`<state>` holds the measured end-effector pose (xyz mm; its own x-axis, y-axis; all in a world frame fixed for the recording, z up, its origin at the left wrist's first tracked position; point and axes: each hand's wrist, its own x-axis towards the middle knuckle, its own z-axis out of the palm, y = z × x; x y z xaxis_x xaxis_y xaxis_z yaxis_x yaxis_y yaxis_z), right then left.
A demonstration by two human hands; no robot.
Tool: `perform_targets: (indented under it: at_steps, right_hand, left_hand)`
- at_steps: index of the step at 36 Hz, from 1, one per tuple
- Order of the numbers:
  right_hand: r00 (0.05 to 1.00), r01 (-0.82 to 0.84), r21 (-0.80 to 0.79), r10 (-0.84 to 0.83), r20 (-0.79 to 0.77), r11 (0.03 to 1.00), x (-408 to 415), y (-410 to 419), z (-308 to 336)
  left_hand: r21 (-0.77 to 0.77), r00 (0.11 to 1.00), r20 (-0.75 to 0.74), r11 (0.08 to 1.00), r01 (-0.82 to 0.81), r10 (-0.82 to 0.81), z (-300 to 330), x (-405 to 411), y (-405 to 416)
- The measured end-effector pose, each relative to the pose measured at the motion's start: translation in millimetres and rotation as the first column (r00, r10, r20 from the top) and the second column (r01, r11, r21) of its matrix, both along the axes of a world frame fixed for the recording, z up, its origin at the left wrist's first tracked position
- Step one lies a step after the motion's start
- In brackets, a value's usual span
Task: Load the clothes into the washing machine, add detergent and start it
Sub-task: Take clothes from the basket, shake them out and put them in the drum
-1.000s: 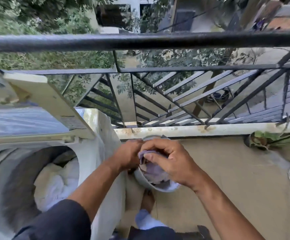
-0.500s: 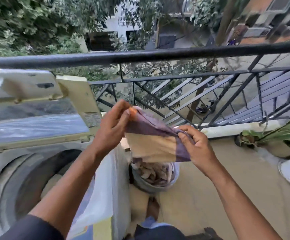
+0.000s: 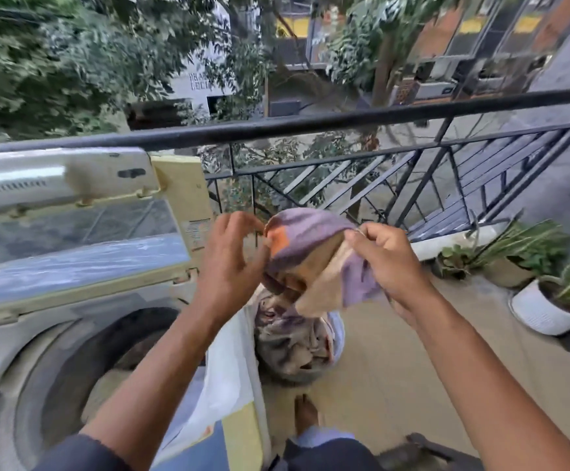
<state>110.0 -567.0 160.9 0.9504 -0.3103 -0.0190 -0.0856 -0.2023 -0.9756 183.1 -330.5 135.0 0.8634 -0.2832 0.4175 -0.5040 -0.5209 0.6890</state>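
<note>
Fig.: item count, balcony laundry scene.
1 washing machine (image 3: 72, 334) w/ 1 raised lid (image 3: 72, 246); 2 hands – left hand (image 3: 232, 263), right hand (image 3: 387, 263); 1 cloth (image 3: 310, 246) held up; 1 bucket (image 3: 336, 338) of clothes; 1 railing (image 3: 310, 125); 1 white plant pot (image 3: 545, 312), other pots approx. 2, partly hidden; 1 bare foot (image 3: 305, 414).

Both arms reach forward, the right hand (image 3: 387, 263) pinching cloth (image 3: 310, 253), the left hand (image 3: 230, 263) with fingers loosely spread beside it.
</note>
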Motion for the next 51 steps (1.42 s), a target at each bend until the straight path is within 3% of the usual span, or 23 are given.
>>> perform_targets:
  at_steps: [3, 6, 9, 12, 15, 17, 19, 22, 25, 30, 33, 37, 41, 44, 48, 51]
  right_hand:
    - [0.998, 0.050, 0.298, -0.038, -0.047, 0.953, 8, 27, 1]
    - [0.996, -0.017, 0.414, 0.054, -0.076, 0.910, 19, 46, 3]
    - [0.996, -0.065, 0.307, 0.081, -0.042, 0.950, 29, 57, 4]
    - [0.994, -0.108, 0.157, 0.110, -0.004, 0.982, 39, 54, 5]
    - [0.999, -0.043, 0.147, 0.041, 0.014, 0.988, 46, 35, -1]
    - [1.000, -0.020, 0.051, 0.020, -0.005, 0.998, 51, 19, -15]
    - [0.986, -0.159, -0.095, 0.154, -0.061, 0.983, 57, 3, -37]
    - [0.902, -0.426, -0.191, 0.400, -0.162, 0.884, 68, -11, -68]
    - [0.811, -0.580, -0.271, 0.514, -0.279, 0.768, 78, -11, -102]
    - [0.814, -0.572, -0.355, 0.458, -0.356, 0.740, 87, -2, -148]
    - [0.873, -0.477, -0.340, 0.392, -0.291, 0.810, 90, -5, -145]
    - [0.949, -0.299, -0.370, 0.234, -0.211, 0.880, 103, -28, -133]
    - [0.979, -0.201, -0.375, 0.177, -0.098, 0.905, 122, -45, -95]
    - [0.969, -0.233, -0.295, 0.248, 0.016, 0.927, 126, -39, -46]
    - [0.903, -0.364, -0.236, 0.403, 0.149, 0.901, 117, -11, 13]
    - [0.859, -0.404, -0.280, 0.466, 0.209, 0.871, 109, 5, 32]
  left_hand:
    - [-0.035, 0.983, -0.142, 0.994, 0.108, -0.112, 0, -19, -4]
    - [0.039, 0.918, -0.260, 0.947, 0.320, -0.299, -6, -30, -11]
    - [-0.056, 0.934, -0.222, 0.959, 0.277, -0.282, -19, -23, -19]
    - [-0.298, 0.910, -0.337, 0.944, 0.140, -0.242, -18, -5, -18]
    - [-0.457, 0.870, -0.395, 0.884, 0.092, -0.295, -8, 10, -15]
    - [-0.500, 0.862, -0.384, 0.859, 0.108, -0.332, -3, 21, -11]
    - [-0.531, 0.842, -0.378, 0.835, 0.145, -0.386, 4, 28, -9]
    - [-0.487, 0.849, -0.382, 0.860, 0.150, -0.364, 17, 32, -18]
    - [-0.446, 0.896, -0.333, 0.886, 0.125, -0.294, 27, 36, -23]
    - [-0.507, 0.900, -0.285, 0.849, 0.149, -0.329, 53, 45, -17]
    - [-0.568, 0.902, -0.304, 0.819, 0.086, -0.306, 60, 51, -4]
    - [-0.438, 0.930, -0.311, 0.898, 0.043, -0.197, 61, 53, 4]
    - [-0.230, 0.933, -0.341, 0.973, 0.034, -0.113, 41, 51, 6]
    - [-0.012, 0.946, -0.320, 0.999, 0.048, -0.049, 28, 47, -1]
    - [0.235, 0.966, -0.242, 0.961, 0.145, -0.087, 23, 41, -30]
    - [0.165, 0.980, -0.180, 0.980, 0.113, -0.083, 21, 45, -47]
